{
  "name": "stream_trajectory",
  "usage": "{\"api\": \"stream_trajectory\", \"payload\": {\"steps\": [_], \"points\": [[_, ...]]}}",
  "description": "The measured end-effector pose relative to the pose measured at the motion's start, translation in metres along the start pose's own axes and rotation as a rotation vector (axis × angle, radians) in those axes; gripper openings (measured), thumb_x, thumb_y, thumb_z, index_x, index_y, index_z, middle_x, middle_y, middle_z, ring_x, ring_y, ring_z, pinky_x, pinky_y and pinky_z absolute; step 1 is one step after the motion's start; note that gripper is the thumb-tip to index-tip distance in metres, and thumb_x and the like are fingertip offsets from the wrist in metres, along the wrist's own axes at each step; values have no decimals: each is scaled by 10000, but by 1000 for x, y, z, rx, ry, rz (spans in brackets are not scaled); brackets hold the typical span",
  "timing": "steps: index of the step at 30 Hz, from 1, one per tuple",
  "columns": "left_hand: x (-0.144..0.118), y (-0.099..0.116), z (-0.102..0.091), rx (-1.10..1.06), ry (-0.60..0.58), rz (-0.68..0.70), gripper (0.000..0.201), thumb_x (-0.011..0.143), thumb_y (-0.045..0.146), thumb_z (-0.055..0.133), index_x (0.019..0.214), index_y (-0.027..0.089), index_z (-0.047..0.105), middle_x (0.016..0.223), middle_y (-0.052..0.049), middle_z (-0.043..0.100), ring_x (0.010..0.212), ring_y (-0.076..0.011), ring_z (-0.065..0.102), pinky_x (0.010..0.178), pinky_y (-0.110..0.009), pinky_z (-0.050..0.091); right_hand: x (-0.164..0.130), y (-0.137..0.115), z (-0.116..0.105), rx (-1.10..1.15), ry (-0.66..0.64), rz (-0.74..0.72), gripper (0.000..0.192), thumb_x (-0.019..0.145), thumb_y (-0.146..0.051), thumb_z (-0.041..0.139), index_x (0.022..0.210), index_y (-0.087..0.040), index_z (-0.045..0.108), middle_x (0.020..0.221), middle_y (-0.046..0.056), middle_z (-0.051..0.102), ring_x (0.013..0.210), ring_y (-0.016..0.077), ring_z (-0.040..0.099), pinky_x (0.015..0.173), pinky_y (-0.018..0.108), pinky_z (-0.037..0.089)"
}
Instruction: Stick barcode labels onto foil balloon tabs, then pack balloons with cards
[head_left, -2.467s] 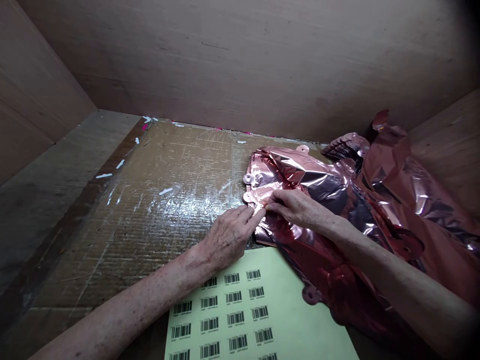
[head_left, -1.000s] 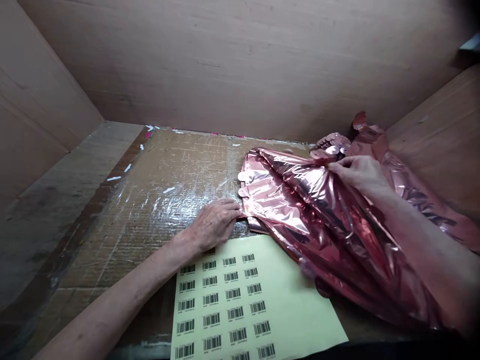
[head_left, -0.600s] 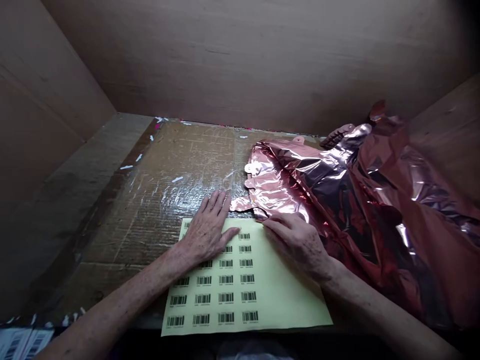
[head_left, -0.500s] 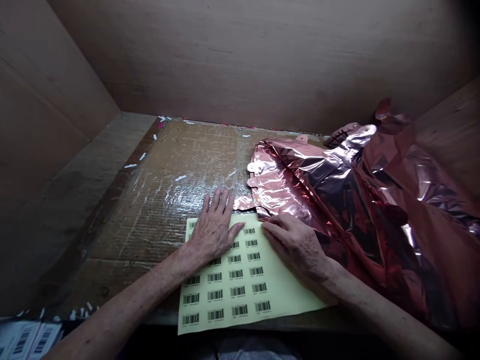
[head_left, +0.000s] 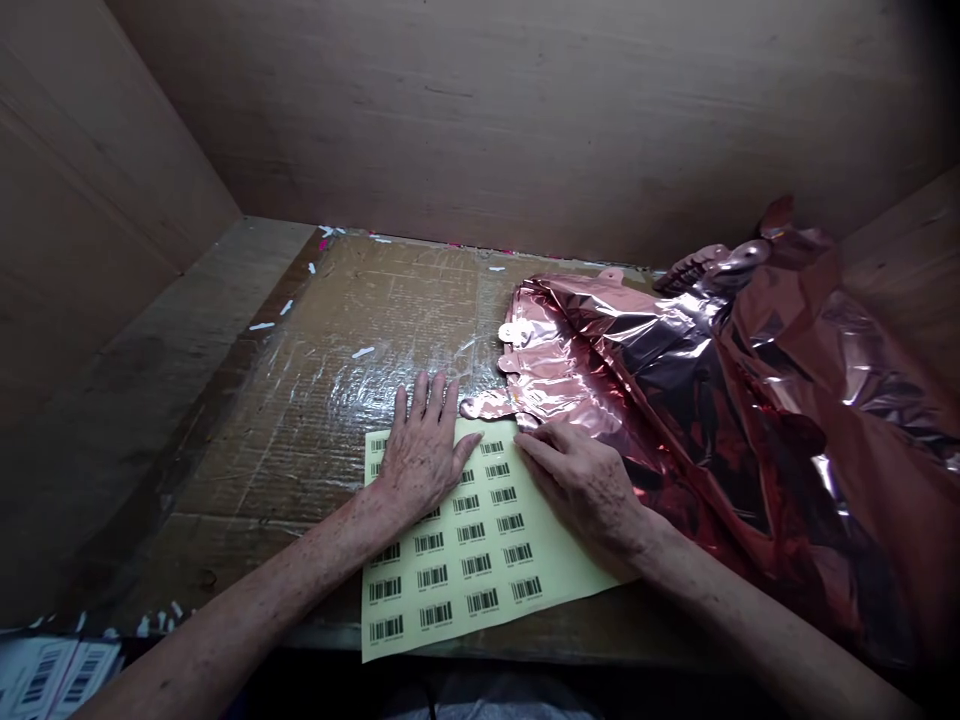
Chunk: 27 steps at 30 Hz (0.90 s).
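Note:
A pale yellow sheet of barcode stickers (head_left: pixel 480 560) lies at the front of the cardboard-covered table (head_left: pixel 300 400). My left hand (head_left: pixel 424 450) rests flat on the sheet's upper left part, fingers spread. My right hand (head_left: pixel 581 480) lies flat on the sheet's upper right edge, its fingertips touching the near edge of a pile of rose-gold foil balloons (head_left: pixel 675 380). Neither hand holds anything. A small foil tab (head_left: pixel 480 407) pokes out of the pile just beyond my left fingertips.
The crumpled foil pile fills the right half of the table up to the right wall (head_left: pixel 922 260). Wooden panels enclose the back (head_left: pixel 525 120) and left (head_left: pixel 90 200). More barcode sheets (head_left: pixel 45 680) show at the bottom left corner. Bits of white tape dot the cardboard.
My right hand left the far part of the foil pile and came down onto the sticker sheet. My left hand moved from the foil's edge onto the sheet, which has shifted and turned slightly.

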<state>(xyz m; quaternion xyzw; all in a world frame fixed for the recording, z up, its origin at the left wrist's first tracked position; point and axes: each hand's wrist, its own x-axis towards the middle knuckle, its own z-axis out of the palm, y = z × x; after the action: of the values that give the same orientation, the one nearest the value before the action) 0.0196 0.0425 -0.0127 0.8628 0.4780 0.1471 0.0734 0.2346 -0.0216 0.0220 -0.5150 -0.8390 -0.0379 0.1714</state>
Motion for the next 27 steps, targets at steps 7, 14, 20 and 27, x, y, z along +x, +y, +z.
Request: {"api": "stream_trajectory", "payload": {"steps": [7,14,20,27], "points": [[1,9,-13,126,-153,-59,654,1017,464,365,1520,49,327,1608,-226,245,1508,-392,157,1214,-604,122,12,-5,22,83,-12,51,202,997,-207,500,988,-172,699,877,62,623,756,162,580,637,254,409],[1,8,-12,112,-151,-56,671,1010,477,384,1521,46,325,1607,-221,251,1509,-386,162,1215,-608,121,19,0,19,169,-96,73,199,999,-209,484,948,-152,668,878,60,603,745,163,572,655,266,408],[1,6,-11,79,-120,-46,659,1004,468,404,1503,39,357,1603,-225,260,1505,-390,173,1208,-621,129,25,-4,19,40,-113,102,198,991,-243,513,877,-155,650,851,55,601,693,166,554,571,272,312],[0,6,-10,83,-125,-43,642,1022,452,355,1510,35,349,1604,-225,255,1508,-387,164,1213,-610,114,30,-2,8,195,-238,153,159,993,-226,485,901,-163,599,880,54,584,735,166,553,640,276,379]]}}
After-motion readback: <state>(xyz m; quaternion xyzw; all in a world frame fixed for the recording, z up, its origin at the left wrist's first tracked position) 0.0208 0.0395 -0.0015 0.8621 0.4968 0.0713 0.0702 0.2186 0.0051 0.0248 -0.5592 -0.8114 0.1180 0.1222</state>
